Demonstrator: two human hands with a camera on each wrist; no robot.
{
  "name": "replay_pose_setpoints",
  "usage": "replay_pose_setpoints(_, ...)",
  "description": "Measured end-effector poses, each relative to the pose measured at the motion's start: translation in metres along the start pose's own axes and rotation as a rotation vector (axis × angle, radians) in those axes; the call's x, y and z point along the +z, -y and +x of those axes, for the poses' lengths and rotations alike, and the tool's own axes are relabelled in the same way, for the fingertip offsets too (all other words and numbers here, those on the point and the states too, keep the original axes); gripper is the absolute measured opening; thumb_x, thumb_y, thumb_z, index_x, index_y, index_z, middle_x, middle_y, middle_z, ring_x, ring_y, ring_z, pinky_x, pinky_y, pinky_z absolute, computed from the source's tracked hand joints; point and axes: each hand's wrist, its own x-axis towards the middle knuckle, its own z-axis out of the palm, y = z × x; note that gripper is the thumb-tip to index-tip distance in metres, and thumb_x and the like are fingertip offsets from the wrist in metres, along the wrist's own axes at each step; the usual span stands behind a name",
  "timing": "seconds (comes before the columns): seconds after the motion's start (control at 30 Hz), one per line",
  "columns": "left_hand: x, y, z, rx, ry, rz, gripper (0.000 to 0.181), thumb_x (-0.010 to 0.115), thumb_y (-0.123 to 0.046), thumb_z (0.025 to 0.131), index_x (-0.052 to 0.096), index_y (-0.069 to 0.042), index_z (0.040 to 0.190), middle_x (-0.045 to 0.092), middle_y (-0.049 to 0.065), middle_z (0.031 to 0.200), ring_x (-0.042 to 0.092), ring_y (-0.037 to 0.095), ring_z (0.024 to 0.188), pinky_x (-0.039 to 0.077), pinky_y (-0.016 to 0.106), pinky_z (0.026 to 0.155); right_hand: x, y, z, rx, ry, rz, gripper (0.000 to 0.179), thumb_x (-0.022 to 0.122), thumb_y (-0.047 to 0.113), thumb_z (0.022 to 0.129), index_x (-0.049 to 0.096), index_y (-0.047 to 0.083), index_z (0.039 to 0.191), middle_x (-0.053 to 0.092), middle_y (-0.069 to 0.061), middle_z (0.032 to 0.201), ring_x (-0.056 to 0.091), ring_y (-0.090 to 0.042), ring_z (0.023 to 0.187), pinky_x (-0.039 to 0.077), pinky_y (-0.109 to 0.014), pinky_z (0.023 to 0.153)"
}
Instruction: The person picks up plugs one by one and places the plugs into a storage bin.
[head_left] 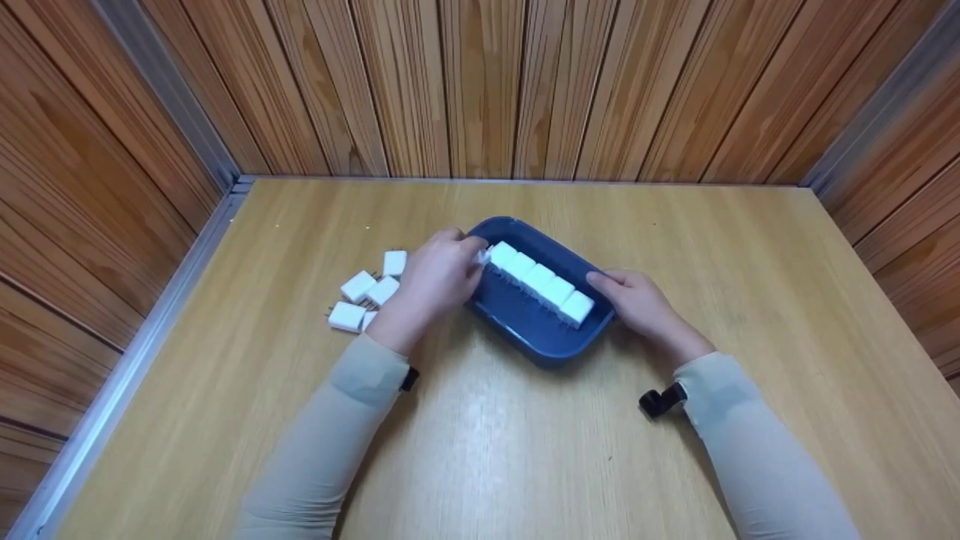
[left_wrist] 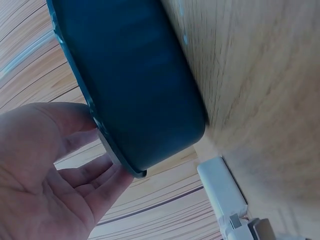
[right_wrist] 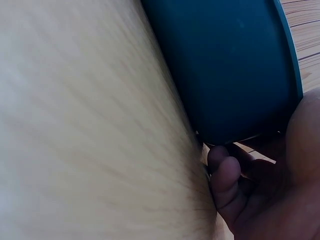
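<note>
A dark blue plastic tray [head_left: 517, 337] sits at an angle on the table, with several white plug adapters [head_left: 538, 279] lined up in a row inside. My left hand [head_left: 442, 274] is over the tray's left end, pinching another white adapter [head_left: 481, 257] between thumb and fingers; most of it is hidden by the hand. In the left wrist view, those fingers [left_wrist: 107, 192] are right at the tray's rim. At the opposite end, my right hand [head_left: 637, 300] grips the tray, thumb on the rim and fingers against the outer wall, as the right wrist view shows.
Left of my left hand lies a loose group of white plug adapters [head_left: 346, 316], some with metal prongs showing, partly hidden by the wrist. The wooden table [head_left: 480, 450] meets a plank wall [head_left: 480, 90] at the back and side walls left and right.
</note>
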Motion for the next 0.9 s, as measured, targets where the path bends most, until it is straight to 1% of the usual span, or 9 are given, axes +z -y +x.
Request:
replay_pose_setpoints(0.07,0.001,-0.002,0.001,-0.002,0.022,0.015,0.033,0.076,-0.02,0.107,0.076,-0.008,0.139,0.073,0.015,0.123,0.069,0.029,0.109,0.062,0.045,0.092,0.0,0.0,0.0,-0.002,0.0,-0.002,0.065,0.051,0.058,0.115,0.071,0.005,0.147,0.072,-0.015,0.121,0.062,-0.031,0.113,0.045,-0.042,0.098)
replay_pose_setpoints(0.13,0.002,-0.004,0.003,-0.007,0.05,0.034,0.033,0.075,-0.021,0.108,0.076,-0.008,0.139,0.073,0.015,0.122,0.069,0.029,0.107,0.061,0.045,0.093,0.0,0.0,0.0,-0.002,-0.002,0.002,0.064,0.052,0.058,0.115,0.072,0.005,0.145,0.071,-0.016,0.119,0.062,-0.032,0.111,0.045,-0.041,0.097)
replay_pose_setpoints(0.23,0.003,-0.007,0.005,-0.005,0.093,0.077,0.031,0.074,-0.021,0.109,0.076,-0.006,0.135,0.074,0.016,0.119,0.07,0.03,0.104,0.062,0.046,0.091,0.001,0.0,0.001,0.002,-0.006,0.004,0.065,0.052,0.057,0.115,0.07,0.003,0.147,0.072,-0.018,0.129,0.062,-0.032,0.118,0.046,-0.043,0.105)
replay_pose_setpoints(0.37,0.004,-0.012,0.009,0.007,0.138,0.127,0.027,0.071,-0.016,0.109,0.076,-0.003,0.132,0.076,0.018,0.118,0.073,0.032,0.102,0.063,0.049,0.091,0.002,0.0,0.001,0.019,-0.005,0.009,0.069,0.052,0.058,0.115,0.065,0.002,0.152,0.068,-0.018,0.147,0.058,-0.033,0.13,0.042,-0.049,0.117)
replay_pose_setpoints(0.43,0.005,-0.014,0.011,0.011,0.157,0.142,0.025,0.07,-0.014,0.11,0.077,-0.003,0.131,0.076,0.018,0.118,0.073,0.032,0.102,0.063,0.048,0.092,0.002,0.0,0.001,0.026,-0.003,0.017,0.069,0.052,0.058,0.115,0.065,0.002,0.153,0.067,-0.019,0.148,0.058,-0.034,0.13,0.042,-0.05,0.117)
replay_pose_setpoints(0.6,0.006,-0.016,0.016,-0.004,0.219,0.161,0.025,0.065,-0.013,0.113,0.077,-0.005,0.133,0.077,0.016,0.12,0.073,0.03,0.105,0.063,0.046,0.098,0.002,0.0,0.003,0.022,-0.005,0.01,0.069,0.052,0.057,0.115,0.064,0.002,0.154,0.067,-0.019,0.146,0.058,-0.034,0.129,0.043,-0.048,0.113)
replay_pose_setpoints(0.73,0.007,-0.018,0.019,-0.018,0.261,0.18,0.025,0.065,-0.014,0.113,0.077,-0.006,0.135,0.078,0.016,0.123,0.074,0.031,0.107,0.062,0.047,0.101,0.002,0.0,0.003,0.013,-0.006,0.005,0.069,0.052,0.056,0.116,0.063,0.001,0.154,0.067,-0.02,0.149,0.058,-0.034,0.133,0.042,-0.052,0.119)
replay_pose_setpoints(0.9,0.007,-0.02,0.022,-0.041,0.305,0.189,0.024,0.066,-0.014,0.113,0.077,-0.007,0.133,0.078,0.015,0.121,0.072,0.029,0.101,0.062,0.047,0.101,0.002,0.0,0.003,0.001,-0.006,0.008,0.069,0.053,0.056,0.115,0.063,0.0,0.155,0.066,-0.021,0.151,0.057,-0.035,0.137,0.038,-0.056,0.125)
